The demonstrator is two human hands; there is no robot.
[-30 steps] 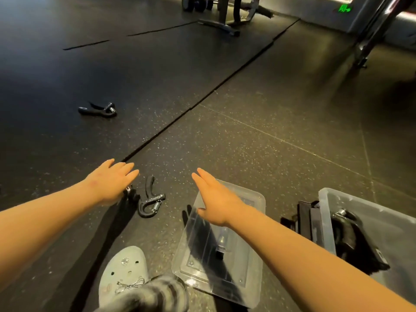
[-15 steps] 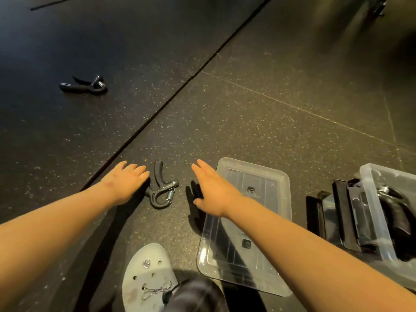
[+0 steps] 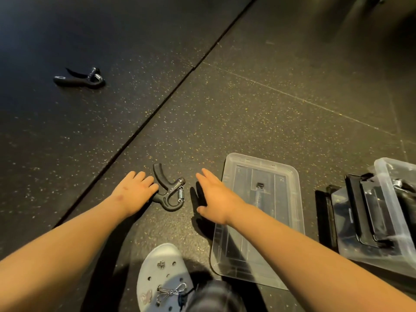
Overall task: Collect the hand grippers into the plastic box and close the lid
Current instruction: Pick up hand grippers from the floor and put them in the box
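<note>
Hand gripper [image 3: 165, 188] on floor [image 3: 247, 109] between both hands, left hand [image 3: 132, 192] flat, touching its handle, right hand [image 3: 217, 197] straight-fingered, holding nothing, beside clear lid [image 3: 286, 188], second hand gripper [image 3: 78, 79] well apart at far left

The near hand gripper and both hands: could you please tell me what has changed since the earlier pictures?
The left hand slid right until its fingertips reach the near hand gripper; it does not grip it yet. The right hand shifted left, off the lid, towards that gripper. The far hand gripper, lid and plastic box lie as before; both hands stay open.
</note>
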